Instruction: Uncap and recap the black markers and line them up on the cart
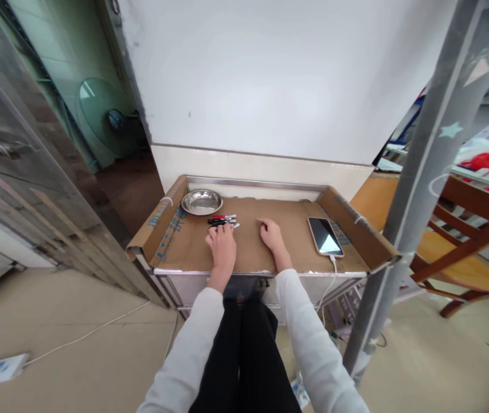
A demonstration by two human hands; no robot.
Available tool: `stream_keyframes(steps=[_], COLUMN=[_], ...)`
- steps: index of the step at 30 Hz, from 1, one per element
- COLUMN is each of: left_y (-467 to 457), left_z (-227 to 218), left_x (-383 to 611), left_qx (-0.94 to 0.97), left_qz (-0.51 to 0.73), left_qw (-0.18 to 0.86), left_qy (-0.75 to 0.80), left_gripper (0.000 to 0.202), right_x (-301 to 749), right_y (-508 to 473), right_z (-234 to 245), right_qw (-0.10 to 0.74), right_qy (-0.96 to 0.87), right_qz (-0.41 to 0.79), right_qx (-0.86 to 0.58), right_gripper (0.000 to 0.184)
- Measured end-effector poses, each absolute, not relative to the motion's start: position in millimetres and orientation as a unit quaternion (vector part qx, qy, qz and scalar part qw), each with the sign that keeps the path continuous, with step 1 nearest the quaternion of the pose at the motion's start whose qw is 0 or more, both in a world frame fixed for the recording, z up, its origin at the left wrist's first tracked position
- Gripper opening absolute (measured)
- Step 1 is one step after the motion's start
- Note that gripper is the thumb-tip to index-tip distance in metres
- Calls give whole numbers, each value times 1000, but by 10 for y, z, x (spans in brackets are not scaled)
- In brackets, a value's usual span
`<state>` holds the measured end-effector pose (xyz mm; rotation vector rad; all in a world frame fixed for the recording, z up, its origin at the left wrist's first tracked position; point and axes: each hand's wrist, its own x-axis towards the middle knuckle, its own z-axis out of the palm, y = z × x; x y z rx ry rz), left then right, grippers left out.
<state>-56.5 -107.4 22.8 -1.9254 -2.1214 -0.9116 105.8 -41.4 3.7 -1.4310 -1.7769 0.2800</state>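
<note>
A small bundle of pens (pixel 222 219), black with one red, lies on the cardboard-lined cart top (pixel 248 252). My left hand (pixel 222 246) reaches over the near side of the pens, its fingertips at or on the lowest one. Those fingers look apart and bent, and I see nothing gripped in them. To the right, my right hand (pixel 273 236) rests on the cardboard with the index finger stretched toward the left; nothing shows in it. Behind the pens stands a round steel dish (pixel 202 202) without visible contents.
A phone (pixel 325 236) with a white charging cable (pixel 332 278) lies on the right of the cart top. Cardboard sides (pixel 356 226) rise at both ends. A grey post (pixel 416 155) and wooden chair (pixel 468 241) stand right; a white panel (pixel 270 74) is behind.
</note>
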Motion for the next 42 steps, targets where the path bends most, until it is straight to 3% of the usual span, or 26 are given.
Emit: stream_keyframes(steps=[8, 16, 31, 37, 42], left_y=[-976, -945, -1020, -1129, -1090], left_z=[238, 171, 211, 308, 274], left_x=[-577, -561, -557, -676, -852], left_qx=[-616, -850, -820, -678, -622], left_qz=[-311, -256, -276, -373, -345], left_qw=[51, -43, -49, 22, 24], left_qy=[-722, -458, -499, -634, -703], left_gripper=[33, 31, 28, 24, 23], right_x=[1079, 1069, 1087, 1108, 1105], right_y=[-409, -396, -373, -343, -314], right_z=[52, 30, 19, 42, 33], right_qw=[395, 408, 426, 412, 421], right_qy=[-712, -708, -704, -706, -689], right_qz=[116, 117, 125, 117, 127], right_qx=[-568, -565, -554, -563, -575], right_gripper=[37, 34, 33, 32, 30])
